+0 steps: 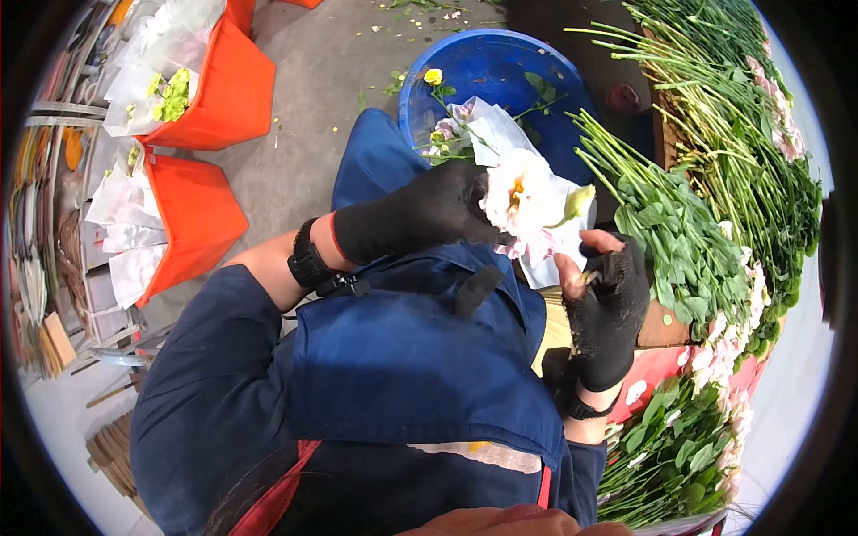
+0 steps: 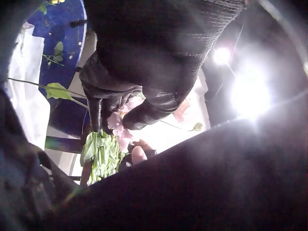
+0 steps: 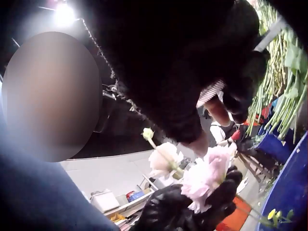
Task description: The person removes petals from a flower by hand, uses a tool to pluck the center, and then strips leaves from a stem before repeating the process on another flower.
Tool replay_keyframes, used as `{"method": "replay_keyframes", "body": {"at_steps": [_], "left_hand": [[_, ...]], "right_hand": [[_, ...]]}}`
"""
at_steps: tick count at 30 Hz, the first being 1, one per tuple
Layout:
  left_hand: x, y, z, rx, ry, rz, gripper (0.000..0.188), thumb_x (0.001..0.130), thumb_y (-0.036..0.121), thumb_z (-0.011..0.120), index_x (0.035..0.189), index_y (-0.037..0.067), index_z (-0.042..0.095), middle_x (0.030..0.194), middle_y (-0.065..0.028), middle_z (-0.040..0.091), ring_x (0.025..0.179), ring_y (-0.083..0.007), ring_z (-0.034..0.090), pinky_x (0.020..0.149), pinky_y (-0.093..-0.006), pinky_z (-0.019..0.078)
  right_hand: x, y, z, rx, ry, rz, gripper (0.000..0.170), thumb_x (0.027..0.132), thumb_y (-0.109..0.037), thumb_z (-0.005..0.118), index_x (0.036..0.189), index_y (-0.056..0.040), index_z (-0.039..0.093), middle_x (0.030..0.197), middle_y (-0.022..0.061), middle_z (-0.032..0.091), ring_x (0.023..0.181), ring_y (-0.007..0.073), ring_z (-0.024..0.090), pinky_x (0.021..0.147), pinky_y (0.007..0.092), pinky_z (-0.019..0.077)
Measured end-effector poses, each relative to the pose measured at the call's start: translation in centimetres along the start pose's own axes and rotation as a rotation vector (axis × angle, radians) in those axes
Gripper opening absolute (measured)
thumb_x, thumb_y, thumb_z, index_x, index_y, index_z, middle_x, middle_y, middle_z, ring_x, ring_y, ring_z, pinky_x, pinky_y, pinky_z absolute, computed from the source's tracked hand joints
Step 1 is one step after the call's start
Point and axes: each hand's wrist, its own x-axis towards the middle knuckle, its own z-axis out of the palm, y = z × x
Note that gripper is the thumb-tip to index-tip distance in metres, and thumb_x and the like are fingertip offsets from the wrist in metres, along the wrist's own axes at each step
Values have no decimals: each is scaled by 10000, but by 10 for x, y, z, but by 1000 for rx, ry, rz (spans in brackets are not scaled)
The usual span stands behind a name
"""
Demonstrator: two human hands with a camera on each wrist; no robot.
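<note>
My gloved left hand (image 1: 438, 210) grips a pale pink lisianthus (image 1: 518, 192) just below its ruffled blooms, with a greenish bud (image 1: 579, 204) beside them. In the right wrist view the pink bloom (image 3: 204, 178) rests against the black glove fingers. White paper (image 1: 500, 134) lies behind the flowers. My gloved right hand (image 1: 609, 304) is close on the right of the blooms, its bare thumb and fingertip near the petals. Its curled fingers hold a slim grey tool (image 3: 270, 34), mostly hidden by the glove; I cannot tell its kind.
A blue tub (image 1: 496, 45) with stem scraps stands ahead. Bundles of leafy green stems (image 1: 679, 232) with pink flowers lie along the right. Orange-red bins (image 1: 223, 89) lined with white paper stand at left. Floor (image 1: 313, 80) bears small clippings.
</note>
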Motion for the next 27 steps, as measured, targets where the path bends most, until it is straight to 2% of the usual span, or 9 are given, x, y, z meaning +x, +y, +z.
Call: {"method": "replay_keyframes", "body": {"at_steps": [4,5,8,9,12,15,18,22,27], "left_hand": [[-1,-9,-6,51,-23,39,491,840,101,757,1277,5,554,1224,-89,646,1122,-163,608,1007,-315,455],[-1,-9,-7,42,-27,43,508,839,95,758,1292,7,545,1229,-89,645,1127,-161,607,1011,-313,455],[-1,1,-2,4,-16,-35,533,833,98,766,1304,8,533,1241,-90,641,1130,-157,605,1015,-315,455],[-1,0,-2,11,-18,-22,531,834,97,766,1303,8,533,1241,-88,641,1132,-157,605,1016,-315,455],[-1,-3,-2,18,-7,16,517,836,91,760,1293,4,536,1237,-87,642,1130,-158,604,1016,-317,455],[-3,-2,0,10,23,37,485,841,82,746,1273,-4,544,1222,-93,647,1114,-162,607,1006,-321,457],[-1,-6,-2,28,9,40,444,851,90,724,1248,-10,555,1203,-102,652,1087,-177,612,990,-327,459],[-2,-7,-5,137,-10,79,376,869,134,698,1202,-7,594,1179,-116,654,1058,-222,619,966,-348,460],[-1,-14,-6,247,-13,147,350,878,166,687,1182,4,627,1156,-130,657,1032,-265,617,946,-371,459]], "right_hand": [[-8,7,-17,-125,-80,59,348,846,-88,705,1163,3,592,1013,104,566,842,186,561,768,297,456],[-7,11,-24,-255,-116,-120,291,869,-22,633,1157,1,601,1055,123,574,864,223,573,787,314,464],[-8,6,-28,-195,-90,-141,312,870,53,580,1174,-10,611,1071,135,591,888,257,585,800,339,470],[-9,3,-28,-161,-87,-92,367,812,93,609,1154,-39,633,1048,166,595,910,337,581,776,414,461],[-15,-7,-31,-228,-125,94,443,798,83,651,1217,-61,638,989,161,587,857,321,584,729,407,462],[-9,-23,-27,-422,-62,-38,444,842,61,648,1266,-68,633,930,143,581,776,285,594,684,345,477],[-9,-18,-28,-376,-156,-210,466,811,44,691,1258,-75,637,893,140,576,751,314,604,667,361,479],[-10,-27,-26,-421,-168,-118,379,774,32,718,1133,-78,668,887,141,615,756,342,639,619,407,490],[-3,-32,-28,-424,-164,-230,304,756,26,728,1039,-73,672,832,125,622,714,336,642,598,403,491]]}}
